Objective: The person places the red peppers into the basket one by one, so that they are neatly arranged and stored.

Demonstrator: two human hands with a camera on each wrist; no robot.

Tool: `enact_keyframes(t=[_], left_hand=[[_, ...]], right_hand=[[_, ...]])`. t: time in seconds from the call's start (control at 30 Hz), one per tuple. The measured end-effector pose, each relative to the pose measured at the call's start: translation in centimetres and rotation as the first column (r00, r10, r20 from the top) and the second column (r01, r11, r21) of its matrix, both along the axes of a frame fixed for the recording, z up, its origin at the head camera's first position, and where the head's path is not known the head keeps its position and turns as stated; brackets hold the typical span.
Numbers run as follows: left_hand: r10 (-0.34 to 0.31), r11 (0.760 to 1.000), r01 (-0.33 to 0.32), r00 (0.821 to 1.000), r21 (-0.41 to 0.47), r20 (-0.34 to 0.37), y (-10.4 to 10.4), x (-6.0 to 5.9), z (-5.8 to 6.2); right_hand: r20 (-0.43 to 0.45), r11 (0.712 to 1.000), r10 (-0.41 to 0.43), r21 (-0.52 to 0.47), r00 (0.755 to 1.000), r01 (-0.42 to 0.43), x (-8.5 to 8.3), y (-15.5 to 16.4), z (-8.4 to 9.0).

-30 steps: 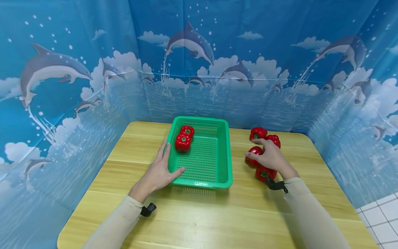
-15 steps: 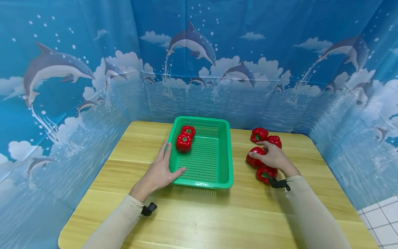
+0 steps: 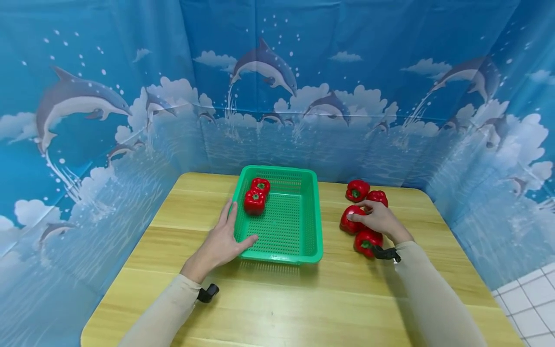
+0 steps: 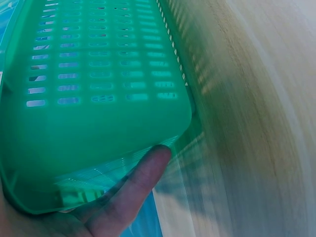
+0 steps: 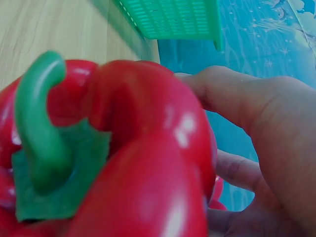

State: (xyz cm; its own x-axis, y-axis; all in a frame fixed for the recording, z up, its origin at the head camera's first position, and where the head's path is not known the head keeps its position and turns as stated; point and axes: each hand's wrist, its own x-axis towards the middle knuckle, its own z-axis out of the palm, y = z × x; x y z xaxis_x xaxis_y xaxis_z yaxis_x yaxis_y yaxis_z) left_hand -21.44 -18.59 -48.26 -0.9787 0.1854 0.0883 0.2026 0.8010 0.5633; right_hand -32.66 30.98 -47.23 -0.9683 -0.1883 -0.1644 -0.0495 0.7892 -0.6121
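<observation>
Peppers sit in two groups, and I read them outward from my hands. My left hand point(image 3: 221, 241) rests flat against the near left corner of the green basket point(image 3: 310, 212), fingers straight along its left wall and the thumb laid on the front rim; the left wrist view shows that thumb under the perforated plastic. Inside the basket, beyond my left fingertips, two red peppers point(image 3: 256, 195) lie touching each other against the left wall.

To the right of the basket, my right hand point(image 3: 377, 219) has its fingers curled round a red pepper point(image 3: 350, 219) on the table, gripping it from above. The right wrist view fills with a glossy red skin and a green stem. Just under my right wrist lies a nearer pepper point(image 3: 366, 241), touching or almost touching the gripped one. Beyond my right knuckles stand a far pepper point(image 3: 356, 190) and, beside it, a small pepper point(image 3: 378, 196).

Everything rests on a light wooden table point(image 3: 277, 303) with rounded corners and visible grain. A blue curtain point(image 3: 108, 96) printed with dolphins, clouds and splashing water wraps round three sides. At the far right, past my right sleeve, white floor tiles point(image 3: 526, 308) show. Small raised marking sits on the basket's front rim; I cannot read it.
</observation>
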Motion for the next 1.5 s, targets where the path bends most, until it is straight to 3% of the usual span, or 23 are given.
enact_keyframes(t=[0.37, 0.8, 1.0, 1.5], left_hand=[[-0.002, 1.0, 0.002, 1.0, 0.016, -0.012, 0.3, -0.1, 0.0], [-0.001, 1.0, 0.002, 1.0, 0.012, -0.015, -0.1, 0.4, -0.7], [-0.006, 1.0, 0.006, 1.0, 0.006, -0.025, 0.0, 0.3, -0.4], [-0.002, 1.0, 0.002, 0.999, -0.007, -0.032, 0.1, 0.1, -0.5]], right_hand=[[-0.004, 0.999, 0.006, -0.034, 1.0, -0.006, -0.2, -0.7, 0.1], [-0.154, 0.997, -0.022, -0.081, 0.988, 0.01, 1.3, -2.4, -1.4], [-0.25, 0.997, -0.042, -0.071, 0.967, 0.025, 1.6, -2.9, -0.5], [-0.347, 0.995, -0.051, -0.1, 0.936, 0.017, 2.8, -5.2, 1.5]])
